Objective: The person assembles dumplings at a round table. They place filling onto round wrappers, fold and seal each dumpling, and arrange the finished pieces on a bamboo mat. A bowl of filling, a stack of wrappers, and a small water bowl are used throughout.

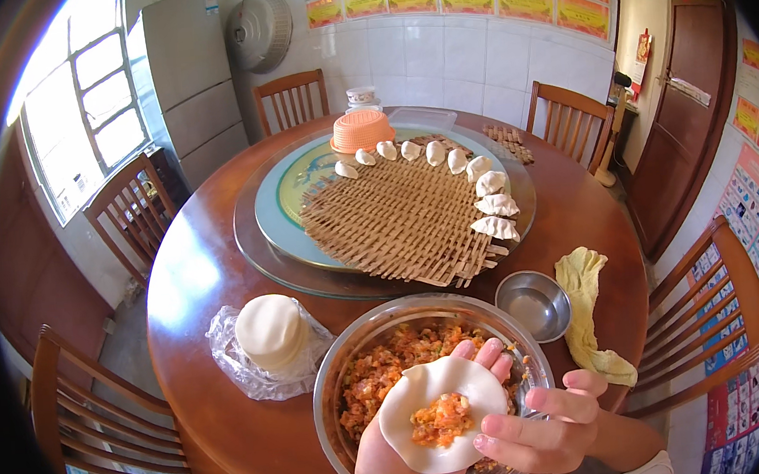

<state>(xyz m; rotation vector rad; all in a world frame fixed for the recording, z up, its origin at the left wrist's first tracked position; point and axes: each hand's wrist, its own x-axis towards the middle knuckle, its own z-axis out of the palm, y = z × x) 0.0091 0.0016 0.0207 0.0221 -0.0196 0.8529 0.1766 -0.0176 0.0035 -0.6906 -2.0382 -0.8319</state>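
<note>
On the palm of my left hand (387,460) lies a round dumpling wrapper (401,422), with a mound of orange filling (442,419) at its middle. My right hand (545,424) is just right of it, fingers apart and bent, fingertips close to the wrapper's edge; whether they touch it I cannot tell. Beneath both hands is a steel bowl (325,401) of minced filling (371,385). A stack of wrappers (271,332) rests on clear plastic film (228,356) to the left. Folded dumplings (496,205) line the back and right rim of a woven bamboo mat (398,215).
A small metal bowl (533,308) and a yellow cloth (590,321) lie right of the big bowl. The mat sits on a glass turntable (270,212), beside an orange plastic basket (362,131). Wooden chairs (712,304) surround the round table (233,422).
</note>
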